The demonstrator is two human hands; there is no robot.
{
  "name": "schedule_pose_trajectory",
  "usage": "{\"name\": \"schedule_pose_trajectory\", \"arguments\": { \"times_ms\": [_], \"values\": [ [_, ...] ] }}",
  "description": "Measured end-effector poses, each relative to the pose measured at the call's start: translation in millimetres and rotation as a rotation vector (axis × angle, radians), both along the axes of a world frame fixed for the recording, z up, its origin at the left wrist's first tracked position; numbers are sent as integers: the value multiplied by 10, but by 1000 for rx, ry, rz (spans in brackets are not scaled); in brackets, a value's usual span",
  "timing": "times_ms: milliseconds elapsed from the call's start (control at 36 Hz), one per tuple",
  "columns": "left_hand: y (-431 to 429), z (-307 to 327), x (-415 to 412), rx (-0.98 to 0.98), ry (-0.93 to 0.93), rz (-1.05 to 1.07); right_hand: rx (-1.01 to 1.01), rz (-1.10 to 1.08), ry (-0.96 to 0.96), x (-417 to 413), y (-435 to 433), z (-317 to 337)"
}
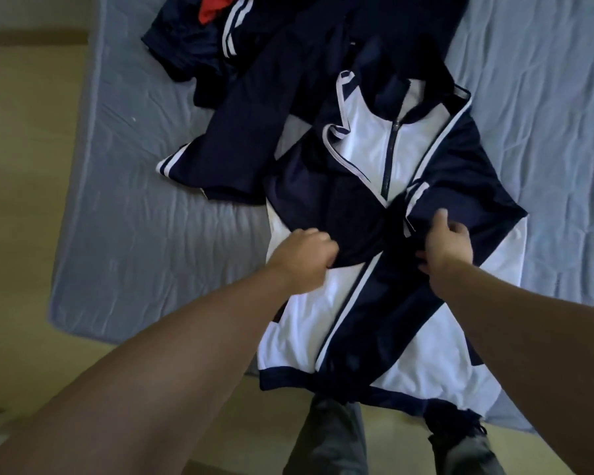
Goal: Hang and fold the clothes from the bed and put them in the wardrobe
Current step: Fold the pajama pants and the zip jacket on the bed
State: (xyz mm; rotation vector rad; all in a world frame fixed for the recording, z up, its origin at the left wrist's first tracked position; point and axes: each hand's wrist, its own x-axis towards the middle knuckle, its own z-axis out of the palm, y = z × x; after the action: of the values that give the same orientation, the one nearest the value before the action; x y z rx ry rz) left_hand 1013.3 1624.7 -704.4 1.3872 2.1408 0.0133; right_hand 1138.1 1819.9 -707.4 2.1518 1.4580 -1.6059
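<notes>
Jacket: the navy-and-white zip jacket (pixel 367 156) lies front-up in the centre of the frame on the bed (pixel 134 200). Its collar points toward the top and its hem hangs over the near edge at the bottom.
Left hand: the left hand (pixel 302 252), centre-left, has its fingers curled into the dark sleeve folded across the chest, gripping it.
Right hand: the right hand (pixel 443 245), centre-right, pinches the striped cuff end of the other sleeve. The dark cloth blurs there, so how much fabric it has is hard to tell.
Other clothes: a heap of navy garments (pixel 288 63) sits at the upper centre, with something red (pixel 213 5) at the top left of it.
Step in hand: folding the sleeves inward over the front, as I judge it.
Doing it well: lay both sleeves flat and square across the zip. Press out the bunching under the left hand and keep the side edges straight. Draw the hem back onto the mattress before folding the bottom up.
</notes>
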Motion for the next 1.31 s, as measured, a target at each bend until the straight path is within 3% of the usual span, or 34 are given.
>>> {"name": "schedule_pose_trajectory", "arguments": {
  "times_ms": [83,194,333,417,500,556,583,667,750,806,889,972,1139,1194,1306],
  "values": [
    [4,-16,-95,36,87,274,19,-97,90,-48,-3,26],
    [125,-109,-243,-159,68,857,217,150,47,-159,11,27],
    [265,-173,-436,14,-173,1475,376,738,90,-221,74,65],
    [381,-131,-533,200,-469,1819,349,809,89,-207,92,91],
    [439,-61,-645,350,-818,1988,265,663,33,-93,110,125],
    [474,-15,-715,412,-992,1993,152,374,-35,45,150,165],
    [489,-6,-748,416,-1034,1984,94,233,-62,155,168,164],
    [530,3,-834,427,-1105,1950,-47,118,-122,538,136,135],
    [586,-8,-866,448,-1155,1957,-293,-333,-142,852,-23,186],
    [593,-55,-872,456,-1127,1985,-424,-393,-203,978,-192,170],
    [584,-124,-843,386,-1065,1977,-483,-111,-408,950,-379,129],
    [536,-186,-788,292,-998,1975,-240,-60,-668,912,-443,58],
    [439,-246,-763,272,-972,2003,61,566,-825,924,-494,150],
    [438,-253,-744,296,-983,1992,181,897,-803,957,-425,151],
    [476,-210,-708,324,-1036,1922,456,1570,-489,962,-286,91]
  ]
}}
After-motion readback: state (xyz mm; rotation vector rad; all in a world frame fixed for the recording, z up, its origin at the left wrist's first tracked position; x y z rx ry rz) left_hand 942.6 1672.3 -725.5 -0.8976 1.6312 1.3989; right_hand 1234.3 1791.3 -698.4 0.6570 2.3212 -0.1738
